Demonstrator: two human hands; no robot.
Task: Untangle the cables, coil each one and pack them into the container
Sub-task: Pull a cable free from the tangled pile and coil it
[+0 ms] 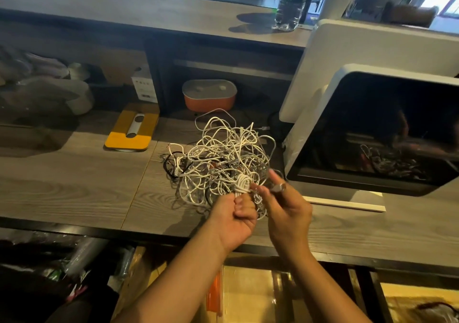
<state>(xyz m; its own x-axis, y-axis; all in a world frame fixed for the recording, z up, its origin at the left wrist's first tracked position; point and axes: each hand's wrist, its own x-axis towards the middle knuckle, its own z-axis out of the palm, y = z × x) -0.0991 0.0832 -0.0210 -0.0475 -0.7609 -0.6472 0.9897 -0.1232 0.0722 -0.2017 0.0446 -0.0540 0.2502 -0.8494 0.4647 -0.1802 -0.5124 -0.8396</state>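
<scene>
A big tangle of white cables (223, 154), with a few black ones on its left side, lies on the wooden counter (74, 178). My left hand (236, 221) grips a small wound bundle of white cable (243, 183) at the near edge of the tangle. My right hand (285, 211) pinches a cable end with a blurred plug (279, 187) just right of that bundle. An orange container with a grey lid (208, 98) stands in a recess behind the tangle.
A white monitor (372, 134) stands at the right, close to the tangle. A yellow pad with a grey cylinder (131, 130) lies to the left. A water bottle (289, 7) stands on the raised shelf. Bags and boxes sit below the counter edge.
</scene>
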